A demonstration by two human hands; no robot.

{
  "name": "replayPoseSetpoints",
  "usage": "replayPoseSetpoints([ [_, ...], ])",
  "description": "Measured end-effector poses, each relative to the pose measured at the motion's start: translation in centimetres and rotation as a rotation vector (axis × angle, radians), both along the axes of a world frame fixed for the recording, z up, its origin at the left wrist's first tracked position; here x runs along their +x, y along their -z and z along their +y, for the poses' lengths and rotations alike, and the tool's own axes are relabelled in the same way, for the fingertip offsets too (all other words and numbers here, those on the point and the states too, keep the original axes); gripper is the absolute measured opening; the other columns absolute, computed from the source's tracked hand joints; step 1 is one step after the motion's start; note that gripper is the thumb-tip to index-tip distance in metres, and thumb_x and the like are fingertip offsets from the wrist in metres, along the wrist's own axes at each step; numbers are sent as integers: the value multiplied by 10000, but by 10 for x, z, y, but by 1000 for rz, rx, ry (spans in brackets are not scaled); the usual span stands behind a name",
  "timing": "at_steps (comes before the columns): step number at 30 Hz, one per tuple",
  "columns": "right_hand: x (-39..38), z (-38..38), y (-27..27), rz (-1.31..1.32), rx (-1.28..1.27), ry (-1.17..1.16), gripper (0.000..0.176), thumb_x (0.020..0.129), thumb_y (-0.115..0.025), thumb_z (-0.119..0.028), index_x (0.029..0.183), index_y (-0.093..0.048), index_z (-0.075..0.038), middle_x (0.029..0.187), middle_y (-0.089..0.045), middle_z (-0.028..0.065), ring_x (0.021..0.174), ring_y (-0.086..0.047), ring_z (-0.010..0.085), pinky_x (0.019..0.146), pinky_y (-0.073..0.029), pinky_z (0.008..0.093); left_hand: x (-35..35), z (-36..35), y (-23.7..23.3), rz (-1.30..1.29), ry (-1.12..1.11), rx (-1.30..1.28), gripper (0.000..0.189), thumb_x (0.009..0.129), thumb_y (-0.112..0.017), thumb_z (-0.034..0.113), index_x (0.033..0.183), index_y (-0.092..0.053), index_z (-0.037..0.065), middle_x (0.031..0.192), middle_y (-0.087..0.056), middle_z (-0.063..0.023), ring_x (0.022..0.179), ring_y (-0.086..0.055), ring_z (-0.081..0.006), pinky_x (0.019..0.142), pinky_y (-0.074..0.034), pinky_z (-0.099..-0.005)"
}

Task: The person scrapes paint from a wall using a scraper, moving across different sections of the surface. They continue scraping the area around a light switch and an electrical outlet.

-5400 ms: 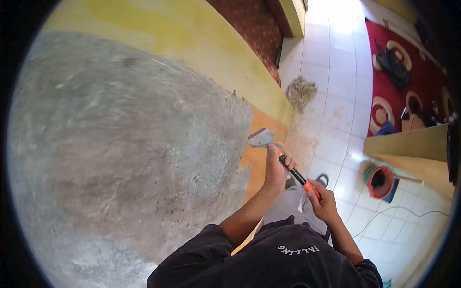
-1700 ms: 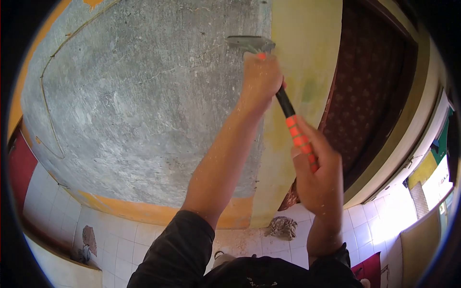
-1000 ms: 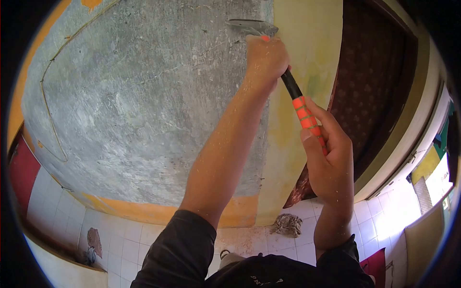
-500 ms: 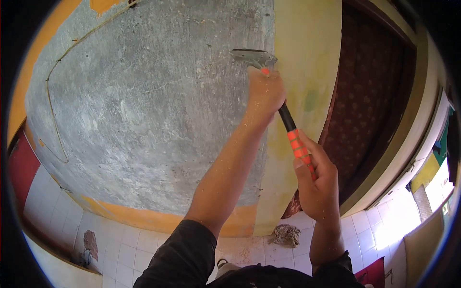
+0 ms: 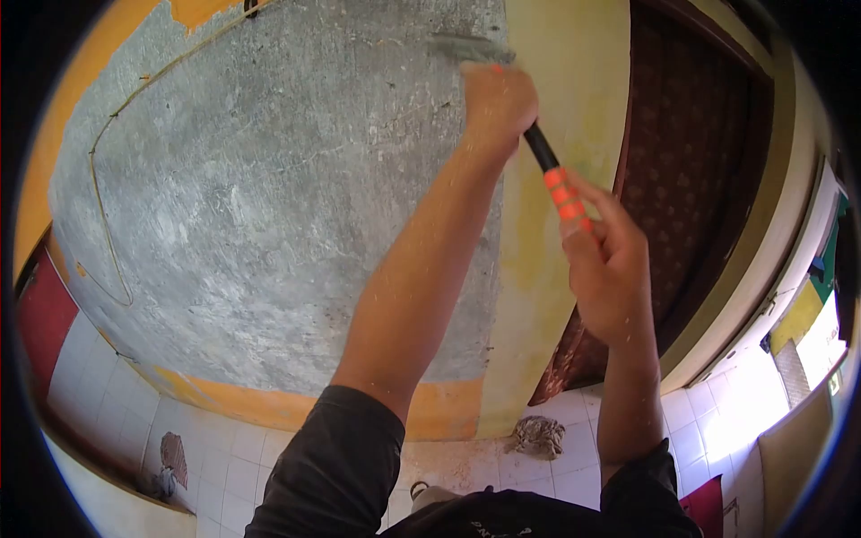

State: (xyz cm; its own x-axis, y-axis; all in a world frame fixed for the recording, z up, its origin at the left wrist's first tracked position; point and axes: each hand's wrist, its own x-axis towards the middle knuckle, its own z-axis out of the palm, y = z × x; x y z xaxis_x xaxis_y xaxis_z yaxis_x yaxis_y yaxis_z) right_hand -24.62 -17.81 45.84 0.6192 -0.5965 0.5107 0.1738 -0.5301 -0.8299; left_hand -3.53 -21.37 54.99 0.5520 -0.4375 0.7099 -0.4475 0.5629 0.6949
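A long-handled scraper (image 5: 542,149) with a wide grey head, black shaft and orange-banded grip reaches up across the wall. My left hand (image 5: 500,100) is closed round it just below the head, which is blurred by motion. Lower down, my right hand (image 5: 610,260) wraps the orange end of the handle. Behind the scraper is the wall's bare grey, scratched surface (image 5: 269,197), bordered on the right by a yellowish painted strip (image 5: 534,305). The head overlaps the grey surface near its upper right edge.
A dark red patterned curtain (image 5: 686,170) hangs in the doorway at right. On the white tiled floor (image 5: 574,475) lies a crumpled cloth (image 5: 537,437). A thin cable (image 5: 100,197) loops down the wall at left. Orange paint (image 5: 269,403) edges the wall's bottom.
Both hands and the scraper have moved upward along the wall, the right hand also slightly to the right. Both grips stay closed.
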Motion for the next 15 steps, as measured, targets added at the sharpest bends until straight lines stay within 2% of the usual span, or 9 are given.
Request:
replayPoseSetpoints([
  [1, 0, 3, 2, 9, 6, -1, 399, 952, -506, -65, 1346, -521, -2, 1040, -655, 98, 826, -546, 72, 741, -461, 223, 17, -11, 3, 9, -1, 6, 260, 876, -531, 20, 999, -313, -50, 752, -497, -143, 589, -581, -227, 452, -474, -371],
  [3, 2, 6, 7, -27, -33, 19, 404, 950, -509, -67, 1349, -518, -5, 1072, -651, 102, 821, -545, 76, 745, -463, 229, 54, -39, 21, -688, -423, 132, 163, 845, -566, 15, 949, -464, -55, 727, -564, -135, 584, -592, -251, 492, -463, -399],
  [4, 1, 7, 19, -26, -37, 18, 404, 950, -509, -67, 1349, -518, -5, 1072, -651, 102, 821, -545, 76, 745, -463, 229, 35, -27, 27, -685, -425, 129, 163, 845, -566, 15, 949, -464, -55, 727, -564, -135, 584, -592, -251, 492, -463, -399],
  [6, 3, 6, 39, -148, -140, -11, 406, 947, -511, -64, 1350, -519, -13, 992, -639, 70, 752, -511, 66, 682, -446, 231, 1, -6, 41, 215, -58, -7, 56, 793, -616, 69, 763, -657, 46, 710, -651, -103, 611, -627, -264, 557, -437, -408],
  [7, 6, 2, 36, -162, -152, -13, 406, 947, -511, -64, 1350, -519, -13, 992, -639, 70, 752, -511, 66, 682, -446, 231, 9, -11, 34, 202, -58, -19, 56, 793, -616, 69, 763, -657, 46, 710, -651, -103, 611, -627, -264, 557, -437, -408],
  [9, 10, 2, 29, -149, -165, 15, 412, 945, -509, -67, 1354, -517, -19, 1003, -642, 76, 754, -509, 68, 681, -447, 241, 35, -20, 26, -995, -874, 345, 170, 747, -632, 129, 600, -703, 175, 703, -689, -56, 627, -642, -267, 595, -404, -417],
  [11, 13, 4, 3, -7, -106, 33, 415, 945, -504, -74, 1356, -515, -19, 1096, -652, 111, 814, -539, 81, 735, -464, 252, 39, -17, -9, -989, -789, 358, 157, 754, -631, 143, 617, -704, 168, 706, -690, -61, 637, -641, -261, 606, -399, -439],
  [13, 24, 6, -4, -213, -209, 43, 405, 978, -496, -91, 1378, -504, -23, 695, -465, -78, 540, -334, -6, 488, -293, 191, 49, -23, -18, -978, -702, 365, 147, 760, -630, 157, 633, -704, 161, 708, -690, -65, 648, -640, -255, 618, -393, -460],
  [15, 12, 12, -4, -105, -117, 34, 408, 961, -503, -84, 1363, -511, -20, 872, -562, 25, 672, -444, 41, 623, -384, 229, 56, -27, -15, -857, -543, 151, 164, 769, -617, 182, 633, -706, 161, 706, -690, -67, 639, -631, -261, 625, -382, -472],
])
